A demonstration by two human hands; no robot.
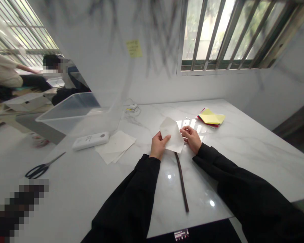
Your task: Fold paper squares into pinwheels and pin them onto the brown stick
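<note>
Both of my hands hold a folded sheet of white paper [172,135] above the white marble table [243,148]. My left hand [158,144] pinches its left edge, thumb on top. My right hand [192,137] grips its right edge with curled fingers. A thin dark stick [181,182] lies on the table just under the paper and runs toward me. Both arms are in black sleeves.
A stack of yellow and red papers [211,118] lies at the back right. White sheets [116,145], a white power bank [90,140] and scissors [42,168] lie at the left. A clear plastic bin [71,111] stands behind them. People sit at the far left.
</note>
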